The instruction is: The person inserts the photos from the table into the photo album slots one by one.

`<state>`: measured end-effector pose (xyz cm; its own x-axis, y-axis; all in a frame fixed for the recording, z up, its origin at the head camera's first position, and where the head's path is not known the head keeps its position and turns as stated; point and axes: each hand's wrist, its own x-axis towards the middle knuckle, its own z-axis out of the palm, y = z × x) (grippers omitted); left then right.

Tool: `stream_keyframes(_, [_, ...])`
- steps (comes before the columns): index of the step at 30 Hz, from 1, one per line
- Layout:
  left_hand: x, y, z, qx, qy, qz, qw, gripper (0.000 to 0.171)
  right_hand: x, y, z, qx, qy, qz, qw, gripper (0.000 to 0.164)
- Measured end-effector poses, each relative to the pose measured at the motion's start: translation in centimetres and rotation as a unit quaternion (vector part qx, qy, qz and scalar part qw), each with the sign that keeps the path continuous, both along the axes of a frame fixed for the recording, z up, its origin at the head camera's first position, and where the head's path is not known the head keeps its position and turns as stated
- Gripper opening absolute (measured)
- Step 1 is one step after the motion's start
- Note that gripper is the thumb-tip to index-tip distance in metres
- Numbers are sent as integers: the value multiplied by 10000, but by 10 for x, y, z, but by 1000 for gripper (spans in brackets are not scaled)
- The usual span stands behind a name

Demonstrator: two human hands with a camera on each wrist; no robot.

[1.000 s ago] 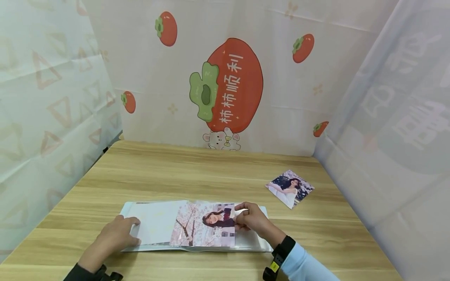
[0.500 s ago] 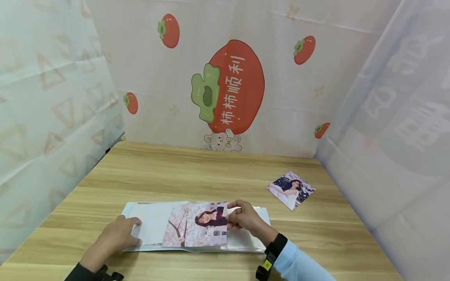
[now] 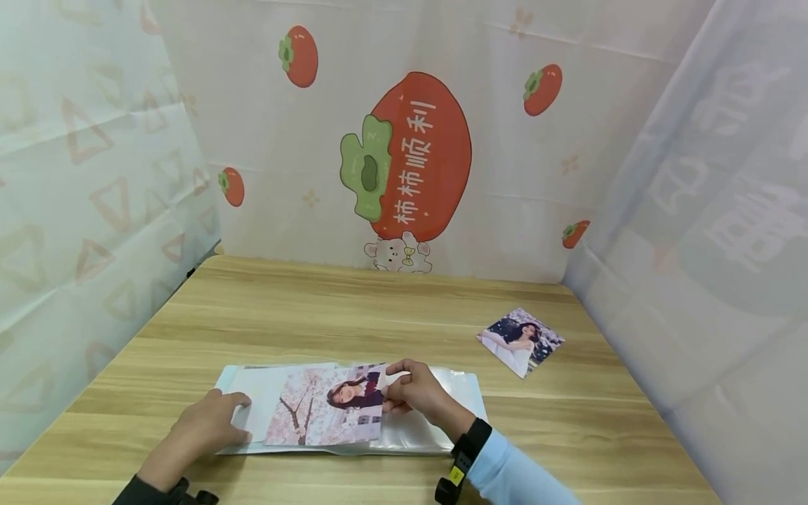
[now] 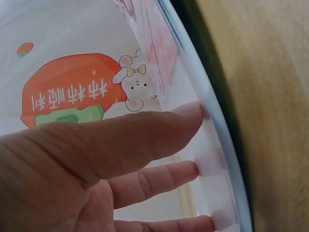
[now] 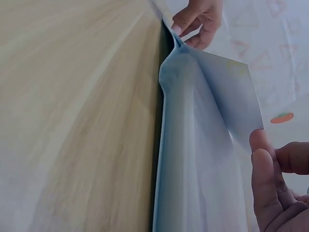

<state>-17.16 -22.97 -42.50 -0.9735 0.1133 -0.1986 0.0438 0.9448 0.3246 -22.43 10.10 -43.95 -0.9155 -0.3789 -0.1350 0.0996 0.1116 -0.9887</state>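
Observation:
An open photo album (image 3: 435, 436) with clear sleeves lies near the front of the wooden table. My right hand (image 3: 419, 394) pinches the right edge of a photo print (image 3: 315, 414) showing a person under pink blossom. The print slants over the album's middle and left page. Its pale back (image 5: 236, 89) stands raised from the page in the right wrist view. My left hand (image 3: 207, 426) rests on the left page, thumb and fingers spread, fingertips touching it; its thumb (image 4: 145, 137) lies near the album's edge. Whether the print's left end sits inside a sleeve, I cannot tell.
A second photo print (image 3: 521, 342) of a person in white lies askew on the table (image 3: 353, 308), back right. Fabric sheets hang behind and at both sides, the back one (image 3: 505, 168) printed with persimmons.
My right hand has moved left with the blossom print, which has slid further across the left page. More of the right page's sleeve shows. My left hand has stayed in place.

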Motion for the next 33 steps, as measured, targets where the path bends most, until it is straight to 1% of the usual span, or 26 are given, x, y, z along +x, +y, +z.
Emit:
stream_keyframes(7, [3,-2,-4,-35,145,-132,9998,49,-4,-17,4,-42,-56,87,9999,32])
stream_keyframes(13, [1,0,-3,-52,179,-84,9998,50,-8,-34,6,42,-114,132,9998,29])
stream_keyframes(18, [1,0,-5,-85,346,-163,9992,50,-11,-45,6,62,-147,163,9997,27])
stream_keyframes(21, [2,1,-4,-80,350,-179,9992,50,-12,-51,7,134,-135,139,9997,27])
stream_keyframes(27, [2,1,-4,-97,435,-206,9988,50,-10,-60,10,325,-19,117,9994,27])
stream_keyframes(33, [2,2,-4,-121,384,-168,9990,51,-4,-66,7,380,102,304,9988,38])
